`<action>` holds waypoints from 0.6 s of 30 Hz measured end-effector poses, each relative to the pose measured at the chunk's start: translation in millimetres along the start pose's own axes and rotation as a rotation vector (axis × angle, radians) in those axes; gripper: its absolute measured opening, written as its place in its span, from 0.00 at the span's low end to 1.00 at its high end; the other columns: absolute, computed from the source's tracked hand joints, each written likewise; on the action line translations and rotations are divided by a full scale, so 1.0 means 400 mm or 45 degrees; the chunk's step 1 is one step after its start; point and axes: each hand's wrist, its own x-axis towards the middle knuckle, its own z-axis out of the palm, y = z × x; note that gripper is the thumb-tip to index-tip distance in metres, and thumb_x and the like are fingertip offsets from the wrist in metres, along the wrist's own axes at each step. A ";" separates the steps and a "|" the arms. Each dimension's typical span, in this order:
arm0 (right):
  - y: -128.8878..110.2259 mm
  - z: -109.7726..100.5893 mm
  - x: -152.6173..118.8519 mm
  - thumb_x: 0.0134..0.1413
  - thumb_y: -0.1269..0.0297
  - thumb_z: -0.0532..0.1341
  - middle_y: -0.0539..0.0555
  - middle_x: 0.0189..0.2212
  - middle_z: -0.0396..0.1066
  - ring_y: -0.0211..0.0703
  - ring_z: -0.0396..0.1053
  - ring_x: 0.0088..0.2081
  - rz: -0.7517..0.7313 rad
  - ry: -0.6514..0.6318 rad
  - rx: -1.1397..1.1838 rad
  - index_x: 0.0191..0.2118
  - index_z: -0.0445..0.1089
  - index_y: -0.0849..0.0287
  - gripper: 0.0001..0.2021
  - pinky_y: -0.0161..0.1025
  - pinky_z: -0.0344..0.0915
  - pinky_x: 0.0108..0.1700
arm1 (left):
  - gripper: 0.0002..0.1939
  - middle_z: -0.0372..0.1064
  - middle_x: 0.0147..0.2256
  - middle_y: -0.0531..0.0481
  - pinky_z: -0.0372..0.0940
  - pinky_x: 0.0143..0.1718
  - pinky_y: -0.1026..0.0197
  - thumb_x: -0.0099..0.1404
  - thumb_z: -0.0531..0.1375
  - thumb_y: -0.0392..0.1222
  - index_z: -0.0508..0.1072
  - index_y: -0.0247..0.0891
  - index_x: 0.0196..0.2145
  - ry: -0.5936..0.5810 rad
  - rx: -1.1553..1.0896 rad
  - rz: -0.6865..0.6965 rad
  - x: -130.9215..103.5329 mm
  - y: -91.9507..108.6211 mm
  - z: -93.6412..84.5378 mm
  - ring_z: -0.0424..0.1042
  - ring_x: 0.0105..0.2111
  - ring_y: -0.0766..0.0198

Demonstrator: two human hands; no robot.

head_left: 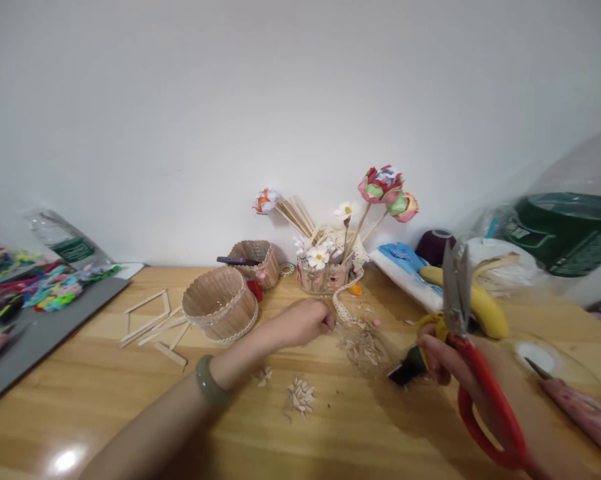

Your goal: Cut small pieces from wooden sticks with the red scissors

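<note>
My left hand (308, 323), a green bangle (212, 380) on its wrist, is closed with its fingers curled under, beside a clear plastic bag of small wood-coloured pieces (365, 350). What its fingertips grip, if anything, is hidden. A strip of cream lace (341, 303) winds down beside the hand from a flower-filled basket (325, 275). My right hand (443, 357) grips scissors (495, 400) with red handles, blades pointing up. Below my left hand lie a small heap of pale petal-like pieces (301, 395) and a smaller cluster (263, 376).
Two wooden baskets, one round (220, 307) and one behind it (255, 257), stand left of the flowers. Flat wooden sticks (170, 353) lie further left, near a grey board (70, 340). Bananas (488, 310), a tissue pack (405, 267) and a pink-handled pointed tool (580, 410) are right.
</note>
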 end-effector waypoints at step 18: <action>0.060 0.035 0.037 0.50 0.42 0.54 0.47 0.13 0.62 0.40 0.59 0.19 0.089 -0.051 -0.036 0.18 0.59 0.55 0.23 0.38 0.57 0.24 | 0.18 0.72 0.28 0.49 0.65 0.31 0.66 0.53 0.52 0.24 0.72 0.31 0.41 0.109 -0.905 -0.221 0.010 -0.018 0.032 0.70 0.27 0.69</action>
